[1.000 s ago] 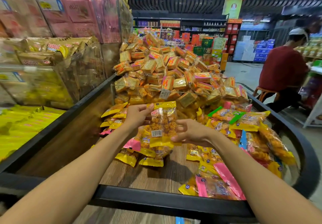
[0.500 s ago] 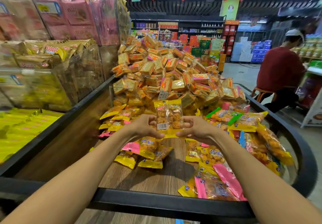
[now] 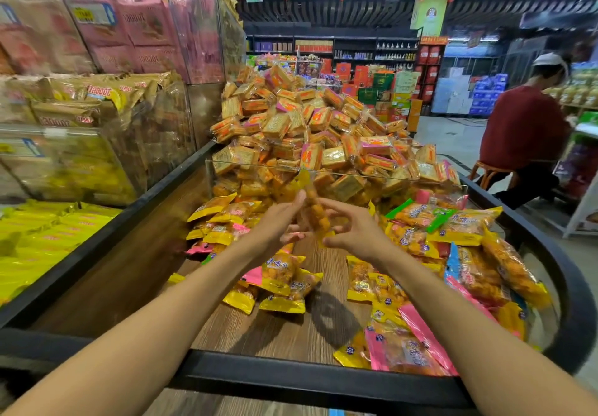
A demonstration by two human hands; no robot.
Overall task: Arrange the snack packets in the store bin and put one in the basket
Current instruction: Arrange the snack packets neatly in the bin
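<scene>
Over the middle of the store bin (image 3: 291, 371) a yellow snack packet (image 3: 312, 210) stands upright, edge-on and blurred, between my two hands. My left hand (image 3: 280, 221) lies against its left side with straight fingers. My right hand (image 3: 354, 229) pinches the packet's lower part, its fingers curled and spread. Loose yellow and pink snack packets (image 3: 281, 274) lie on the bin's wooden floor below my left wrist. More snack packets are heaped at the right side (image 3: 469, 231). No basket is in view.
A clear divider (image 3: 356, 174) closes the far end of the bin, with a tall heap of orange cracker packs (image 3: 307, 130) behind it. Clear boxes of yellow and pink bags (image 3: 97, 108) stand at the left. A person in a red top (image 3: 524, 130) sits at the right.
The packet has turned from facing me to edge-on and risen a little. Both hands moved up and forward, and the left fingers straightened along it.
</scene>
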